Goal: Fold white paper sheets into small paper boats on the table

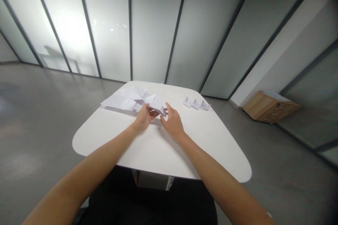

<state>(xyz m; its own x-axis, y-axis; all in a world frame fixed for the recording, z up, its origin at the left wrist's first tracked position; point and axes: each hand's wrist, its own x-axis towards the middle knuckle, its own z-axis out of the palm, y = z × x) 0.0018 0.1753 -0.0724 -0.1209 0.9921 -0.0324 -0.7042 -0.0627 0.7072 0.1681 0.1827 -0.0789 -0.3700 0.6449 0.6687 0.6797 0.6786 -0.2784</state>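
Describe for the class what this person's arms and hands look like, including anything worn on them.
The left forearm and right forearm are bare, with no sleeves. No gloves, watch or cables show on them or on the left hand and right hand. Dark clothing shows between the arms.

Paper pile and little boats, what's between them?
In the head view, a folded paper, the left hand and the right hand.
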